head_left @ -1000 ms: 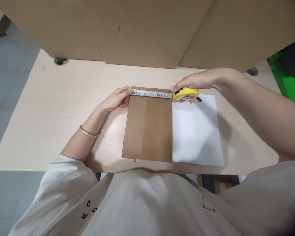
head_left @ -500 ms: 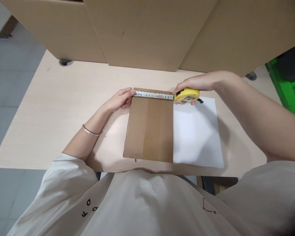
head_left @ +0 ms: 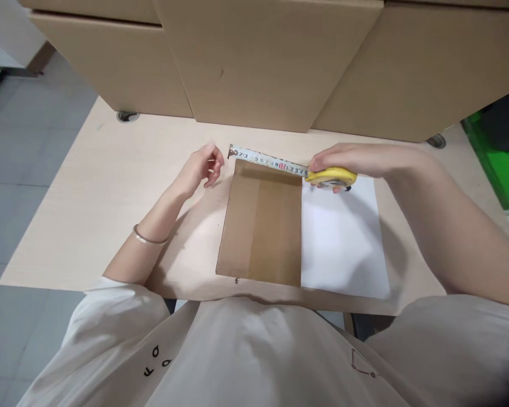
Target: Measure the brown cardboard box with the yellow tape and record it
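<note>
My right hand [head_left: 327, 160] is wrapped round the yellow case of a tape measure [head_left: 333, 177]. Its blade is pulled out to the left, tilted slightly, with the metal hook at the far end hanging free. Below the blade lies a flat brown cardboard piece [head_left: 267, 226], with the blade's shadow across its top edge. A white sheet of paper [head_left: 343, 243] lies on the table along the cardboard's right side. To the left of the hook, my left hand [head_left: 206, 167] is off the blade, its fingers loosely curled and apart, holding nothing.
Large cardboard boxes [head_left: 263, 62] stand along the back of the pale wooden table [head_left: 89, 203]. Round cable holes [head_left: 128, 117] show at the back left and back right. At the right edge sits something bright green [head_left: 492, 164] with dark objects on it.
My left hand has let go of the blade's hook end and moved left. My right hand has lifted the tape measure off the cardboard's top edge, a little to the right.
</note>
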### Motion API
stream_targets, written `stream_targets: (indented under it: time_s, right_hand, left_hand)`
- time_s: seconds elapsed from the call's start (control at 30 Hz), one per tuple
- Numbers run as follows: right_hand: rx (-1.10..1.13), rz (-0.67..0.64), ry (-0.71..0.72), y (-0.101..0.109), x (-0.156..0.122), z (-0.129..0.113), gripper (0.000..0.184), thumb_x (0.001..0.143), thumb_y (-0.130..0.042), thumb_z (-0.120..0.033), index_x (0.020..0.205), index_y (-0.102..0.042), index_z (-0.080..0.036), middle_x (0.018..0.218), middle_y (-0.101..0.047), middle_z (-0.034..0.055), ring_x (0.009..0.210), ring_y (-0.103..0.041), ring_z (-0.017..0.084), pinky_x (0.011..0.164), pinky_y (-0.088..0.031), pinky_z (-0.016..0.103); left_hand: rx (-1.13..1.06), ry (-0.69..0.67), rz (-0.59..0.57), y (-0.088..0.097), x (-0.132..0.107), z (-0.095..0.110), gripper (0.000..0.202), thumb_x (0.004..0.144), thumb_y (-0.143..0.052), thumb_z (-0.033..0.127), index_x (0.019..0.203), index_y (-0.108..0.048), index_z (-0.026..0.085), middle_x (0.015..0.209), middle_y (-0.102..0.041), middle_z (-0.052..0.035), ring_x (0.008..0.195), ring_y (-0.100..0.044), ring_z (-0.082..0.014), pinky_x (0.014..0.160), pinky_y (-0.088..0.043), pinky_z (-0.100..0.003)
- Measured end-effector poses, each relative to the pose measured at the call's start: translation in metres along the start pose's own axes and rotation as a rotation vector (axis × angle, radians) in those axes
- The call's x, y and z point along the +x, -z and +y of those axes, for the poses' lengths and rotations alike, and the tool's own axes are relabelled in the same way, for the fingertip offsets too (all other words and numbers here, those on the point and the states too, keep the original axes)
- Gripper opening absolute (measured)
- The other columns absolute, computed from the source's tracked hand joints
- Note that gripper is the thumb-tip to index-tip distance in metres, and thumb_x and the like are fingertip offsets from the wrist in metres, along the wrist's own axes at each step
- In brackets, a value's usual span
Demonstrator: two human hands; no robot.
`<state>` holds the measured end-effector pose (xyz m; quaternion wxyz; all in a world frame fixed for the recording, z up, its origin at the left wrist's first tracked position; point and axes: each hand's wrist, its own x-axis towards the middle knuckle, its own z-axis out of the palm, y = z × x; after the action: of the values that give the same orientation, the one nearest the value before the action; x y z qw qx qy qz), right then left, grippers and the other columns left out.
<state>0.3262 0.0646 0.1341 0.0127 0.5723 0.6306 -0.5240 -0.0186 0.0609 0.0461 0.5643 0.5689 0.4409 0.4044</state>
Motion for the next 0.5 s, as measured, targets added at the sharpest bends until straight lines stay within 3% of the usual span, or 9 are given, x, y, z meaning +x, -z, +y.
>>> stream_targets:
  time_s: [0.1, 0.13, 0.2, 0.23, 0.3, 0.4, 0.5]
  right_hand:
    - [0.216, 0.025, 0.049, -0.026, -0.015, 0.017, 0.034, 0.082, -0.068, -0.052, 0.081, -0.074, -0.019, 0.089, -0.072, 0.0081, 0.074, -0.066, 0.019, 0.057, -0.054, 0.027]
    - [0.291, 0.009, 0.064, -0.037, -0.020, 0.022, 0.036, 0.080, -0.069, -0.054, 0.081, -0.073, -0.018, 0.088, -0.071, 0.0080, 0.071, -0.065, 0.018, 0.055, -0.054, 0.027]
    - [0.456, -0.038, 0.058, -0.061, -0.026, 0.028, 0.038, 0.074, -0.072, -0.055, 0.081, -0.072, -0.017, 0.084, -0.072, 0.0082, 0.062, -0.063, 0.018, 0.052, -0.053, 0.029]
    - [0.532, -0.040, 0.044, -0.072, -0.028, 0.029, 0.038, 0.072, -0.073, -0.054, 0.079, -0.071, -0.017, 0.084, -0.072, 0.0087, 0.061, -0.063, 0.018, 0.053, -0.054, 0.030]
    - [0.671, -0.003, -0.006, -0.089, -0.030, 0.028, 0.036, 0.068, -0.074, -0.051, 0.077, -0.071, -0.016, 0.085, -0.072, 0.0108, 0.064, -0.065, 0.020, 0.055, -0.057, 0.032]
    - [0.818, 0.081, -0.070, -0.101, -0.030, 0.028, 0.035, 0.064, -0.074, -0.047, 0.077, -0.072, -0.015, 0.085, -0.071, 0.0144, 0.072, -0.066, 0.024, 0.052, -0.058, 0.034]
    - [0.897, 0.101, -0.069, -0.101, -0.030, 0.032, 0.034, 0.064, -0.072, -0.045, 0.077, -0.072, -0.014, 0.085, -0.070, 0.0164, 0.076, -0.066, 0.026, 0.050, -0.057, 0.035]
  left_hand:
    - [0.091, 0.145, 0.176, 0.000, -0.034, -0.010, 0.030, 0.100, -0.054, 0.046, 0.091, -0.062, 0.019, 0.070, -0.055, 0.0018, 0.055, -0.052, -0.0114, 0.051, -0.042, -0.024]
    - [0.160, 0.216, 0.185, -0.004, -0.047, -0.017, 0.027, 0.099, -0.055, 0.044, 0.098, -0.065, 0.018, 0.073, -0.058, 0.0003, 0.059, -0.054, -0.0133, 0.056, -0.047, -0.026]
    - [0.356, 0.229, 0.183, -0.016, -0.071, -0.032, 0.033, 0.099, -0.054, 0.045, 0.104, -0.071, 0.017, 0.092, -0.067, -0.0080, 0.085, -0.064, -0.0195, 0.083, -0.057, -0.035]
    - [0.460, 0.184, 0.159, -0.023, -0.081, -0.039, 0.037, 0.100, -0.052, 0.045, 0.109, -0.073, 0.016, 0.113, -0.068, -0.0133, 0.111, -0.063, -0.0238, 0.105, -0.053, -0.040]
    - [0.561, 0.146, 0.140, -0.038, -0.095, -0.047, 0.048, 0.105, -0.041, 0.049, 0.114, -0.074, 0.016, 0.142, -0.059, -0.0182, 0.137, -0.051, -0.0293, 0.127, -0.037, -0.049]
    - [0.526, 0.196, 0.134, -0.055, -0.102, -0.047, 0.064, 0.107, -0.029, 0.058, 0.125, -0.071, 0.014, 0.166, -0.043, -0.0194, 0.153, -0.037, -0.0332, 0.136, -0.023, -0.053]
    - [0.401, 0.243, 0.170, -0.063, -0.104, -0.040, 0.071, 0.105, -0.028, 0.067, 0.149, -0.057, 0.019, 0.176, -0.033, -0.0134, 0.167, -0.021, -0.0316, 0.140, -0.013, -0.053]
